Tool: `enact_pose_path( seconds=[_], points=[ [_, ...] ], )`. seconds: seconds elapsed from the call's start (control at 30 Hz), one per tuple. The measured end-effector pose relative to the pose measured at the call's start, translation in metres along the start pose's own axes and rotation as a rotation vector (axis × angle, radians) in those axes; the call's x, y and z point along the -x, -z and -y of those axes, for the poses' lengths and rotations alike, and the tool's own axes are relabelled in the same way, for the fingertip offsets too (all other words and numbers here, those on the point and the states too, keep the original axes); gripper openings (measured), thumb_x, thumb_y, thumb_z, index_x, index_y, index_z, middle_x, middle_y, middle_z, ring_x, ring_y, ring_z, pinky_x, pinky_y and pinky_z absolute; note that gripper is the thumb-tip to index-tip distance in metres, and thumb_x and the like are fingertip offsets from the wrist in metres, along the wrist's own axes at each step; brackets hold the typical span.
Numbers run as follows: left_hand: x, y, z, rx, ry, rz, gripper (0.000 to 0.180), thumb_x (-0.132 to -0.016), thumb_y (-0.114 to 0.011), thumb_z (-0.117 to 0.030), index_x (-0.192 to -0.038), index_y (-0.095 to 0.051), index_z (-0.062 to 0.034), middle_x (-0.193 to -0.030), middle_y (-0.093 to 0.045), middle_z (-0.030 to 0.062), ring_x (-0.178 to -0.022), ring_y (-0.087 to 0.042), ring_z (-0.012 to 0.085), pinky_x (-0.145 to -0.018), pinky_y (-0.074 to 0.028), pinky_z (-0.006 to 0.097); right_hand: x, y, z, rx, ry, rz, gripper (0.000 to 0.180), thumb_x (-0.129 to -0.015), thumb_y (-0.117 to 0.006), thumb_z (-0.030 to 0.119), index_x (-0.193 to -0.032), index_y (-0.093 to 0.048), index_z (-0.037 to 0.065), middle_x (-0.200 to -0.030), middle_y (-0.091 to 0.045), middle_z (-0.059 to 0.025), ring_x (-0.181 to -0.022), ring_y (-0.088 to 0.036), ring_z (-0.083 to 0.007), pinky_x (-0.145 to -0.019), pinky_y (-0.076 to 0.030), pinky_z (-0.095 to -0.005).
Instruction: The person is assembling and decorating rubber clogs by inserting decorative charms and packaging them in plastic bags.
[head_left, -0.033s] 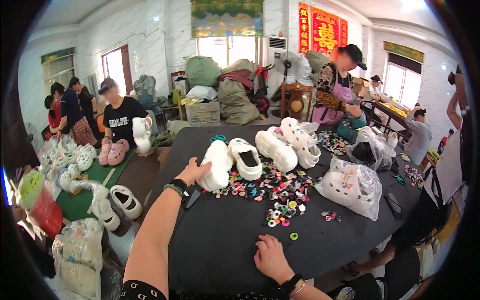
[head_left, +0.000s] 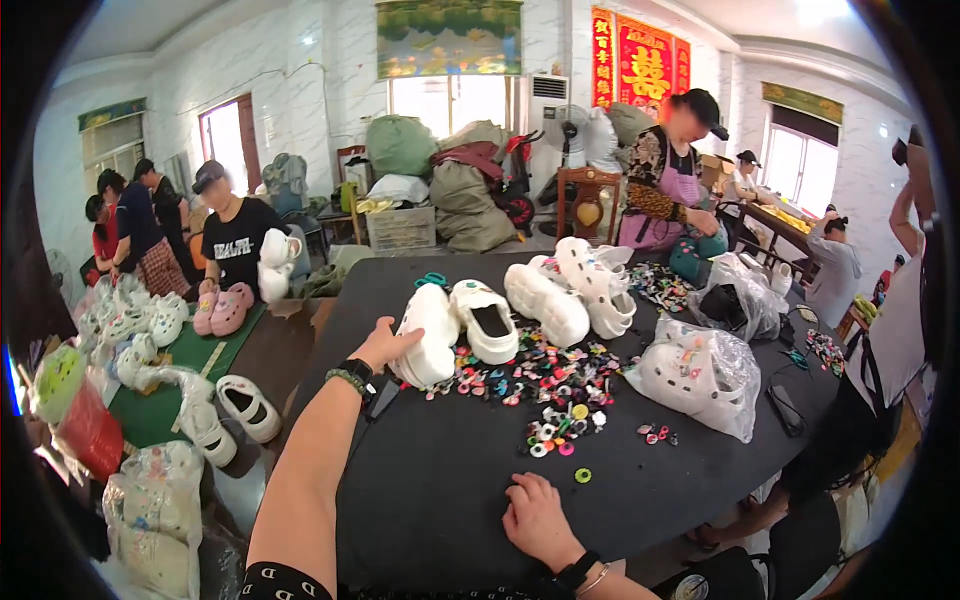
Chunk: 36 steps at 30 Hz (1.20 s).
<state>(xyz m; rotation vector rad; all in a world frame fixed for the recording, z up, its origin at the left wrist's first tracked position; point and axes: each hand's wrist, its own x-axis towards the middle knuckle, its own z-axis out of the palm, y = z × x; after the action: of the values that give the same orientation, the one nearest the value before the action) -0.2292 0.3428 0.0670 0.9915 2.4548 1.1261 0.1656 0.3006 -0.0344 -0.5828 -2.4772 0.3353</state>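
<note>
My left hand [head_left: 383,346] grips the near left side of a white clog [head_left: 430,342], which lies sole out on the black table. To its right stands a white clog with a dark inside [head_left: 493,347], then one more turned over [head_left: 548,304] and a clog studded with charms [head_left: 597,291]. Small colourful shoe charms [head_left: 545,385] are heaped in front of them. My right hand [head_left: 540,515] rests on the near part of the table, holding nothing, its fingers loosely bent. A green round charm [head_left: 583,476] lies just beyond it.
Clear-bagged white clogs [head_left: 692,378] sit at the right, near a black cord-like item [head_left: 786,410]. Teal-handled scissors [head_left: 431,279] lie behind the row. A dark tool [head_left: 381,401] is by my left wrist. A co-worker in a pink apron [head_left: 668,190] stands across the table.
The whole view has shifted slightly. Both hands and the clogs keep their places on the table.
</note>
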Motion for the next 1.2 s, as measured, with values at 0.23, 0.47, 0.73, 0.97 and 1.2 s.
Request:
enact_pose_path(
  seconds=[0.23, 0.47, 0.73, 0.97, 1.2],
  points=[
    [-0.029, -0.022, -0.095, -0.338, -0.472, -0.281, 0.052, -0.08, -0.073, -0.04, -0.113, -0.052, -0.0052, -0.098, -0.067, 0.0224, -0.097, -0.064, 0.0418, -0.082, -0.051, 0.049, -0.005, 0.014, 0.006, -0.003, -0.036, 0.057, 0.033, -0.078, -0.065, 0.01, -0.108, -0.058, 0.002, -0.126, -0.053, -0.0177, -0.122, -0.048, -0.0375, -0.095, -0.042, -0.0476],
    [-0.015, -0.081, -0.14, -0.681, 0.133, 0.007, 0.102, -0.07, -0.068, -0.072, -0.154, -0.025, -0.0328, -0.155, -0.024, 0.0229, -0.13, -0.037, 0.0539, -0.097, -0.039, 0.067, -0.008, 0.016, 0.005, -0.047, -0.04, 0.082, 0.036, -0.076, -0.066, 0.012, -0.11, -0.057, 0.003, -0.127, -0.052, -0.0171, -0.124, -0.047, -0.0375, -0.096, -0.042, -0.0482],
    [-0.028, -0.102, -0.129, -0.659, -0.002, -0.187, 0.049, -0.082, -0.07, -0.038, -0.129, -0.06, -0.0266, -0.147, -0.035, 0.0143, -0.126, -0.039, 0.0467, -0.091, -0.039, 0.067, -0.011, 0.017, 0.004, -0.066, -0.049, 0.077, 0.036, -0.077, -0.066, 0.012, -0.11, -0.057, 0.002, -0.128, -0.051, -0.0178, -0.124, -0.047, -0.0359, -0.094, -0.042, -0.0473],
    [-0.02, -0.079, -0.106, -0.366, -0.042, -0.199, 0.044, -0.087, -0.056, -0.027, -0.13, -0.056, -0.0283, -0.145, -0.037, 0.0204, -0.131, -0.038, 0.0466, -0.097, -0.04, 0.063, -0.007, 0.014, -0.001, -0.037, -0.064, 0.082, 0.037, -0.078, -0.066, 0.012, -0.111, -0.056, 0.001, -0.127, -0.051, -0.0177, -0.124, -0.046, -0.0357, -0.095, -0.043, -0.0469],
    [-0.016, -0.074, -0.069, -0.444, -0.006, -0.157, 0.048, -0.09, -0.048, -0.033, -0.138, -0.045, -0.0389, -0.143, -0.036, 0.0193, -0.126, -0.045, 0.0479, -0.097, -0.037, 0.066, -0.004, 0.01, -0.003, -0.027, -0.048, 0.049, 0.041, -0.078, -0.068, 0.015, -0.114, -0.054, 0.002, -0.127, -0.051, -0.0173, -0.124, -0.046, -0.0351, -0.096, -0.043, -0.0459]
  ],
)
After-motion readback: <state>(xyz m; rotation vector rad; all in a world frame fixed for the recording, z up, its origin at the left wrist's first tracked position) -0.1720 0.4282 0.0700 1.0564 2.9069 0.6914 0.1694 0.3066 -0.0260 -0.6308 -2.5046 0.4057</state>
